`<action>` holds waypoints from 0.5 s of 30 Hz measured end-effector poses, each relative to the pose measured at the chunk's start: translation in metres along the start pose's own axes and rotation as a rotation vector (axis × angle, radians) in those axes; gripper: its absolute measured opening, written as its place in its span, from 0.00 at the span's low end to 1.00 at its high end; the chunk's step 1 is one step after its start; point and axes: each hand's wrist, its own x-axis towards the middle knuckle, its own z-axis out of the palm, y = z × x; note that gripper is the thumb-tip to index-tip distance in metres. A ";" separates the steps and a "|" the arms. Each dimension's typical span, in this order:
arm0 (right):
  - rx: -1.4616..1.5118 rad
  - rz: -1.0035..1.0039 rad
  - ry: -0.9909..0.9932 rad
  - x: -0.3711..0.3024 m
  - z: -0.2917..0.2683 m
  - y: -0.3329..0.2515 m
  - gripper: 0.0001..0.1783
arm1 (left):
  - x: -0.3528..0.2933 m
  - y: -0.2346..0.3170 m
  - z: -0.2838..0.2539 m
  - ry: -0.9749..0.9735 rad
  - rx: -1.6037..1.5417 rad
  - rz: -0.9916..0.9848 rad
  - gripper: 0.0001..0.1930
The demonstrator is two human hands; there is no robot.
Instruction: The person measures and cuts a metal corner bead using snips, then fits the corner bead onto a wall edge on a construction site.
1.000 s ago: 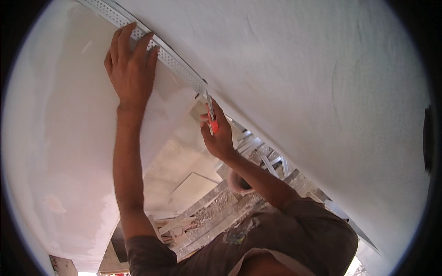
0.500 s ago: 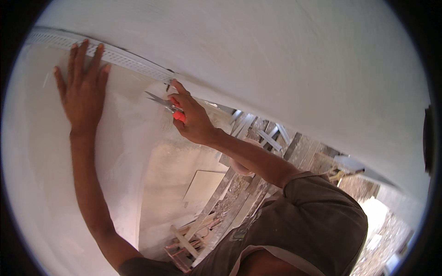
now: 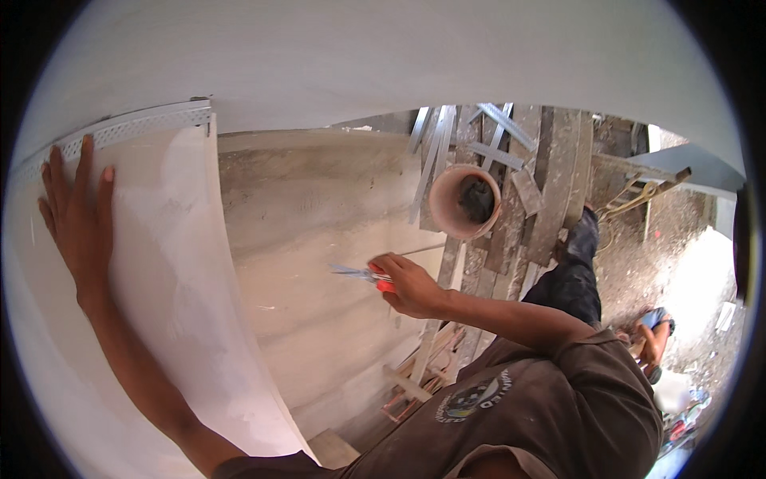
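Observation:
My left hand (image 3: 78,227) lies with its fingers spread against the pale wall board (image 3: 183,263). Its fingertips reach the lower edge of a perforated white corner bead (image 3: 152,121), which runs along the join between the wall and the surface overhead. Around the red handles of a pair of scissors (image 3: 355,273) my right hand (image 3: 411,286) is closed. The metal blades point left, in the air in front of a bare plastered wall (image 3: 311,215), apart from the bead.
A pinkish bucket (image 3: 440,199) with dark contents stands on worn wooden planks (image 3: 511,239). Beside it lie several metal channel pieces (image 3: 499,156). Far below at the right, another person (image 3: 656,339) is down near the littered ground. A smooth pale surface (image 3: 383,56) spans overhead.
My right hand has drawn the scissors down and away from the bead's end. The view has swung, bringing the bucket, planks and ground into sight. My left hand stays on the wall by the bead.

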 end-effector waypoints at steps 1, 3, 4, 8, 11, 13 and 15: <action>-0.009 0.014 0.000 -0.013 0.004 0.010 0.29 | -0.002 -0.007 0.004 0.049 -0.041 0.021 0.27; -0.044 0.043 -0.007 -0.033 0.005 0.033 0.29 | -0.003 -0.008 0.008 0.137 -0.136 0.049 0.27; -0.044 0.076 0.006 -0.042 0.004 0.045 0.28 | 0.000 -0.005 0.009 0.134 -0.129 0.054 0.26; -0.069 0.199 0.063 -0.072 -0.006 0.093 0.28 | 0.009 0.006 -0.002 0.119 -0.128 0.088 0.22; -0.091 0.252 0.124 -0.089 -0.010 0.124 0.27 | 0.012 0.009 -0.005 0.134 -0.245 0.079 0.20; -0.100 0.273 0.139 -0.098 -0.010 0.139 0.26 | 0.012 0.011 -0.006 0.146 -0.289 0.070 0.19; -0.112 0.295 0.131 -0.104 -0.011 0.149 0.24 | 0.011 0.017 -0.009 0.156 -0.275 0.074 0.18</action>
